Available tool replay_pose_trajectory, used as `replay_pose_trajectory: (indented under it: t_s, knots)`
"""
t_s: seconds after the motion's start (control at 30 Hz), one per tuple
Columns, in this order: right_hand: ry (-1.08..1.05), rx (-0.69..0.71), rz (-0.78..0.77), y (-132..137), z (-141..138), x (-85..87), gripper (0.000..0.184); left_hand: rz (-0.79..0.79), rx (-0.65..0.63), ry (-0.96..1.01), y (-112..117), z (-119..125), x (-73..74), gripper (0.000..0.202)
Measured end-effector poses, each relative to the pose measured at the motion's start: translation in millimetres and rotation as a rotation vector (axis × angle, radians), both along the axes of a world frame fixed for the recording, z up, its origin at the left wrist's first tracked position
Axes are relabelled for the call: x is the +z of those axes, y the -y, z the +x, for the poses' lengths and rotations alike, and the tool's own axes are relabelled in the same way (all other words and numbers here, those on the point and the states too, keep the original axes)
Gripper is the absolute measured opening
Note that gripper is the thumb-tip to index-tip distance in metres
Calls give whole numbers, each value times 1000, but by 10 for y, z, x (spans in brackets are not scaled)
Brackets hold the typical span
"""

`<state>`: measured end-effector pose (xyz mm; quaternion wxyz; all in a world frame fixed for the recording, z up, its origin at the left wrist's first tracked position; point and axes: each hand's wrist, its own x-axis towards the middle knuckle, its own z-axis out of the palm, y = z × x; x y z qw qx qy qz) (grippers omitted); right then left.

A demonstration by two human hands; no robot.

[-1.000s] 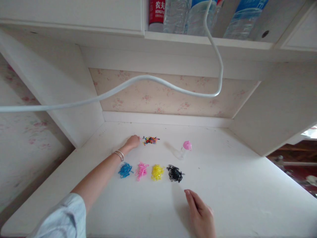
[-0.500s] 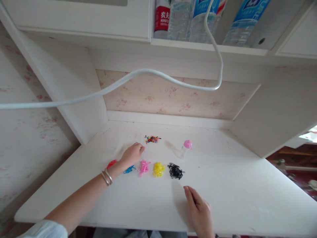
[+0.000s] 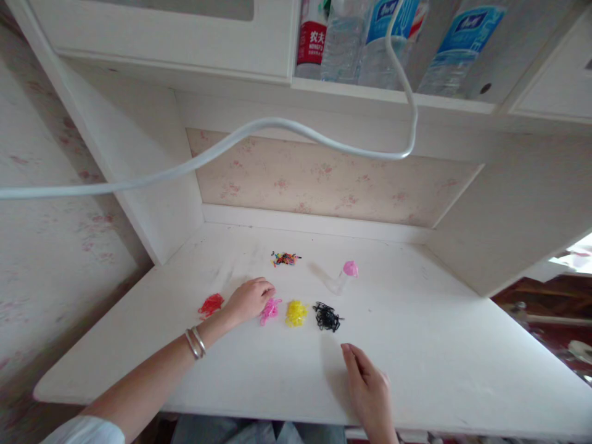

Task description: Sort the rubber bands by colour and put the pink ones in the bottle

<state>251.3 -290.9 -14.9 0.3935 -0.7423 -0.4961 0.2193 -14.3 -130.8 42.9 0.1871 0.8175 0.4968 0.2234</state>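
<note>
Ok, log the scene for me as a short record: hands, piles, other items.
left hand: at the pink pile's far edge; grip and contact unclear
right hand: fingers curled, nearest the black pile
front row, left to right: red pile, pink, yellow pile, black
behind row: mixed pile
right of mixed: clear container with pink top

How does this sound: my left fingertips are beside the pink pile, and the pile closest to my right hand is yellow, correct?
Not quite: the pile closest to your right hand is black, not yellow, as the head view shows. Your left fingertips are beside the pink pile.
</note>
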Motion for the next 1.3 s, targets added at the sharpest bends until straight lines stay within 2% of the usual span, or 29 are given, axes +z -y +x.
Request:
replay_pose_trajectory:
  t_s: [0.1, 0.2, 0.37, 0.5, 0.67, 0.8, 0.93, 1.03, 1.2, 1.3]
  knots:
    - [-16, -12, -18, -8, 16, -27, 48, 23, 99, 79, 52, -120, 36, 30]
    - [-18, -22, -39, -11, 23, -34, 49, 5, 212, 146, 244, -273, 15, 38]
    - [14, 0, -67, -11, 4, -31, 48, -122, 370, 337, 692, -508, -116, 38]
    - [30, 50, -90, -37, -19, -37, 46, -202, 492, 445, 932, -684, -265, 38]
    - [-59, 149, -127, -152, -26, 19, 43, -271, 612, 571, 1024, -824, -437, 43]
    - [-28, 237, -144, -335, -149, 246, 41, -287, 591, 599, 1015, -840, -489, 46]
    - [168, 375, -66, -712, -461, 541, 39, -302, 547, 600, 1021, -855, -537, 47]
    - [348, 411, -121, -1168, -734, 638, 38, -298, 564, 643, 1029, -881, -571, 47]
    - [456, 403, -211, -1970, -1076, 503, 29, -308, 548, 681, 1014, -905, -584, 47]
    - [514, 376, -275, -2257, -1209, 385, 31, -314, 552, 723, 1004, -911, -592, 47]
